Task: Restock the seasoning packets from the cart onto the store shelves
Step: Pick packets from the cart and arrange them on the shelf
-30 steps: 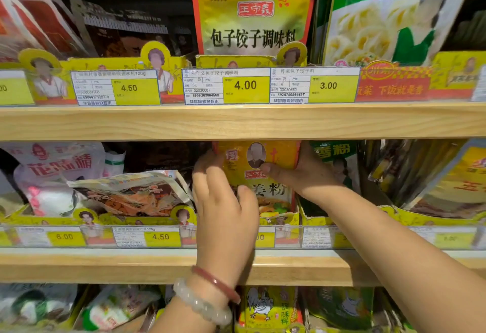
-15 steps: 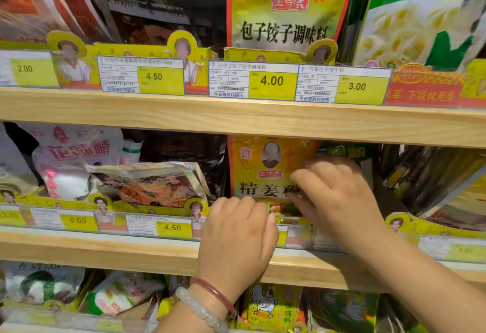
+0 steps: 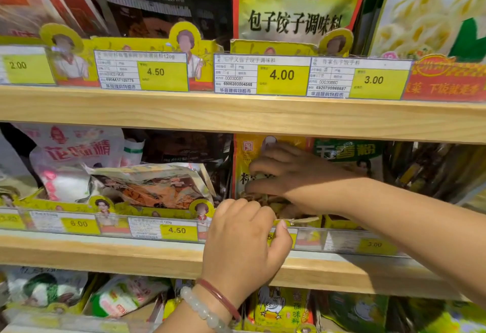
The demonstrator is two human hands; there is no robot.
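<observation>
This is a shop, the packaged-food aisle of a grocery. Wooden shelves (image 3: 236, 115) run across the view in tiers, each packed with sealed seasoning packets (image 3: 297, 3) standing in yellow cardboard display trays (image 3: 147, 44). Along every shelf edge sits a clear plastic rail holding printed price tags (image 3: 263, 74) (2.00, 4.50, 4.00, 3.00 on the upper one, 6.00 and 4.50 below), each with a barcode number and a line of store text. A red promotional strip (image 3: 447, 82) fills the rail at the right. Many identical goods, priced and faced outward, mark it as retail.
</observation>
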